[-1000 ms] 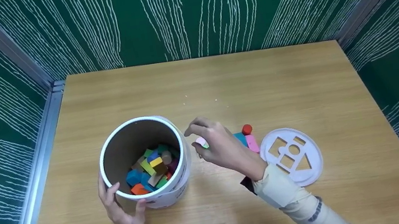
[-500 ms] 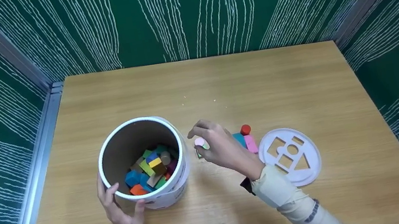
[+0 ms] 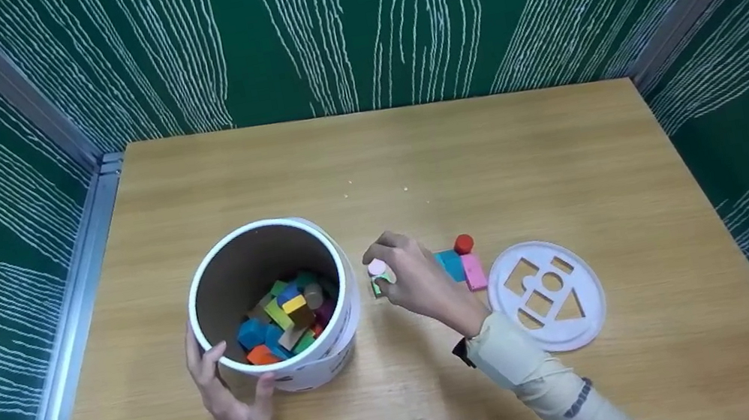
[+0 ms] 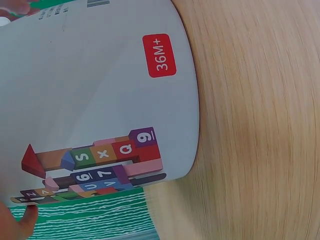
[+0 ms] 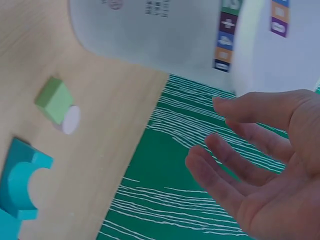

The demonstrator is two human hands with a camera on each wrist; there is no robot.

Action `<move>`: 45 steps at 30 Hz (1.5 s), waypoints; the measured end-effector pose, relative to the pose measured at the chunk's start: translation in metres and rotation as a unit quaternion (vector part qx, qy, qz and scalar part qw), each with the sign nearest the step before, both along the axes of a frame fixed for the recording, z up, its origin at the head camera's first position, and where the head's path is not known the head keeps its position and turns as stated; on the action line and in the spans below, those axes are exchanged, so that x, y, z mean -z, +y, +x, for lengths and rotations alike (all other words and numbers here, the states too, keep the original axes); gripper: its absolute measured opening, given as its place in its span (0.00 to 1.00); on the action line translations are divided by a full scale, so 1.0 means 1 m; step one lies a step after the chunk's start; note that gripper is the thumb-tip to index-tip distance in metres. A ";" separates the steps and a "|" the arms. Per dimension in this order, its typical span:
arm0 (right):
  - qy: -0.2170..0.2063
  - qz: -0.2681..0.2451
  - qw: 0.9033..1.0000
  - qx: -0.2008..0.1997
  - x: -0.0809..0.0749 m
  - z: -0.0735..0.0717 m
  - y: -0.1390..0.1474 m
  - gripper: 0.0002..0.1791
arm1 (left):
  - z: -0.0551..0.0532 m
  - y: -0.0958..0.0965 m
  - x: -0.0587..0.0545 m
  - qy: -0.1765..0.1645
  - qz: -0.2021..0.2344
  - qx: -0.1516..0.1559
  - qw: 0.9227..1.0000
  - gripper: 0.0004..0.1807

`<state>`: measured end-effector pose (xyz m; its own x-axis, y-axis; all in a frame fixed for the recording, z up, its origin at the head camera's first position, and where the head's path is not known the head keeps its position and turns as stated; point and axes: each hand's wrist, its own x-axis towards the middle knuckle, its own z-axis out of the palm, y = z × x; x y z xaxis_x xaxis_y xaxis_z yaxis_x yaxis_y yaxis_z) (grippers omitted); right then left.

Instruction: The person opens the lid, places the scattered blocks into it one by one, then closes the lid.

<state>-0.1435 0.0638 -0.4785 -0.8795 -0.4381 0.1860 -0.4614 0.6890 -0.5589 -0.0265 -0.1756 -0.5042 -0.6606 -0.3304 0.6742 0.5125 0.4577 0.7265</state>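
My left hand [image 3: 236,408] holds the near left side of a white bucket [image 3: 318,371], fingers along its outer wall and thumb at the front. Several coloured wooden blocks [image 3: 286,316] lie inside. To the bucket's right hovers my right hand [image 3: 415,271], its fingers spread and gently bent with nothing between them, as the right wrist view shows. Under those fingertips on the table are a light pink cylinder [image 3: 376,267] and a green block [image 5: 54,99], which touch or nearly touch. The hand partly covers the green block in the head view.
Beyond my right wrist lie a teal arch block [image 3: 451,265], a pink block [image 3: 474,272] and a red cylinder [image 3: 463,244]. A white lid with cut-out shapes [image 3: 577,332] lies flat further right. Green walls with white lines surround the wooden table [image 3: 525,154].
My right hand has shifted slightly right and down, and its thumb and fingers have come a little closer together. More of the pink cylinder shows. The left hand and bucket stay put.
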 end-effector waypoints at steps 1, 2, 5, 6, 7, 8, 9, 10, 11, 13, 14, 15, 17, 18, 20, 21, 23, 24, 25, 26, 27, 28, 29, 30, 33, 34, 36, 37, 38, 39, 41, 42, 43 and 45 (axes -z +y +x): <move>0.000 0.003 1.000 0.004 0.003 -0.001 0.000 0.14 | -0.001 0.000 0.000 0.006 -0.002 0.001 1.000 0.38; -0.001 0.005 1.000 0.007 0.005 -0.001 0.000 0.14 | -0.001 0.000 0.000 0.012 -0.003 0.001 1.000 0.38; -0.018 0.010 1.000 0.017 0.011 -0.003 -0.002 0.15 | -0.003 -0.001 0.001 0.027 -0.004 0.003 1.000 0.38; -0.023 0.011 0.999 0.019 0.013 -0.004 -0.002 0.15 | -0.003 -0.001 0.001 0.027 -0.004 0.002 1.000 0.38; -0.029 0.013 0.999 0.023 0.015 -0.004 -0.002 0.15 | -0.003 -0.001 0.001 0.025 -0.005 0.000 1.000 0.38; -0.034 0.017 0.999 0.026 0.017 -0.005 -0.003 0.16 | -0.003 -0.001 0.001 0.023 -0.005 -0.002 1.000 0.38; -0.039 0.020 0.999 0.028 0.019 -0.005 -0.003 0.16 | -0.003 -0.001 0.001 0.022 -0.005 -0.003 1.000 0.38; -0.041 0.025 0.998 0.030 0.022 -0.006 -0.004 0.16 | -0.003 0.000 0.001 0.020 -0.005 -0.004 1.000 0.38; -0.042 0.030 0.998 0.033 0.024 -0.007 -0.004 0.15 | -0.003 0.000 0.001 0.019 -0.005 -0.006 1.000 0.38; -0.051 0.038 0.997 0.040 0.028 -0.008 -0.005 0.16 | -0.003 -0.001 0.001 0.016 -0.005 -0.007 1.000 0.38; -0.057 0.041 0.997 0.043 0.030 -0.009 -0.006 0.16 | -0.002 -0.001 0.002 0.016 -0.005 -0.007 1.000 0.38; -0.062 0.044 0.996 0.046 0.032 -0.009 -0.006 0.17 | -0.002 -0.001 0.002 0.015 -0.005 -0.008 1.000 0.38; -0.074 0.047 0.995 0.052 0.037 -0.011 -0.007 0.18 | -0.002 -0.001 0.002 0.014 -0.007 -0.009 1.000 0.38; -0.078 0.048 0.994 0.054 0.039 -0.012 -0.007 0.18 | -0.002 -0.001 0.002 0.014 -0.007 -0.009 1.000 0.38; -0.085 0.052 0.993 0.056 0.043 -0.013 -0.007 0.18 | -0.002 -0.001 0.001 0.012 -0.006 -0.010 1.000 0.38; -0.087 0.054 0.993 0.056 0.045 -0.013 -0.008 0.18 | -0.002 -0.001 0.001 0.010 -0.006 -0.012 1.000 0.38; -0.092 0.056 0.993 0.055 0.049 -0.014 -0.008 0.18 | -0.002 -0.001 0.001 0.006 -0.006 -0.013 1.000 0.38; -0.094 0.055 0.993 0.054 0.052 -0.015 -0.008 0.19 | -0.002 -0.001 0.001 0.005 -0.005 -0.013 1.000 0.38; -0.096 0.054 0.992 0.053 0.054 -0.015 -0.008 0.19 | -0.002 0.000 0.001 0.003 -0.006 -0.014 1.000 0.38; -0.095 0.053 0.993 0.052 0.056 -0.015 -0.008 0.19 | -0.002 0.000 0.001 0.003 -0.006 -0.013 1.000 0.38; -0.094 0.052 0.993 0.051 0.059 -0.015 -0.009 0.19 | -0.002 0.000 0.001 0.003 -0.006 -0.012 1.000 0.38; -0.093 0.051 0.993 0.051 0.061 -0.015 -0.009 0.19 | -0.002 0.000 0.002 0.004 -0.005 -0.010 1.000 0.38; -0.091 0.053 0.993 0.050 0.063 -0.015 -0.009 0.18 | -0.002 0.000 0.002 0.005 -0.005 -0.009 1.000 0.38; -0.089 0.054 0.993 0.049 0.065 -0.016 -0.009 0.17 | -0.003 0.001 0.002 0.007 -0.005 -0.007 1.000 0.38; -0.089 0.063 0.993 0.047 0.070 -0.016 -0.010 0.16 | -0.003 0.001 0.002 0.007 -0.009 -0.007 1.000 0.38; -0.092 0.067 0.992 0.046 0.072 -0.016 -0.010 0.16 | -0.003 0.001 0.002 0.008 -0.009 -0.006 1.000 0.38; -0.099 0.075 0.991 0.044 0.075 -0.016 -0.011 0.15 | -0.003 0.000 0.003 0.007 -0.010 -0.007 1.000 0.38; -0.103 0.080 0.991 0.042 0.076 -0.016 -0.011 0.16 | -0.003 0.000 0.003 0.008 -0.010 -0.008 1.000 0.38; -0.105 0.086 0.990 0.040 0.077 -0.015 -0.011 0.16 | -0.003 0.000 0.003 0.008 -0.009 -0.008 1.000 0.38; -0.107 0.092 0.989 0.037 0.078 -0.015 -0.012 0.16 | -0.003 0.000 0.003 0.009 -0.008 -0.007 1.000 0.37; -0.111 0.104 0.988 0.032 0.080 -0.014 -0.013 0.16 | -0.003 0.000 0.003 0.009 -0.006 -0.006 1.000 0.37; -0.113 0.111 0.987 0.030 0.081 -0.014 -0.013 0.16 | -0.003 -0.001 0.003 0.009 -0.006 -0.006 1.000 0.37; -0.117 0.117 0.986 0.030 0.082 -0.014 -0.014 0.16 | -0.003 -0.001 0.003 0.009 -0.006 -0.006 1.000 0.37; -0.123 0.126 0.984 0.031 0.083 -0.013 -0.016 0.15 | -0.003 -0.001 0.003 0.009 -0.007 -0.006 1.000 0.37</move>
<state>-0.1570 0.0482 -0.5619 -0.9108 -0.3869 -0.1442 -0.2859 0.8429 -0.4558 -0.0293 -0.1770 -0.5069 -0.6446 -0.3293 0.6899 0.5194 0.4736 0.7113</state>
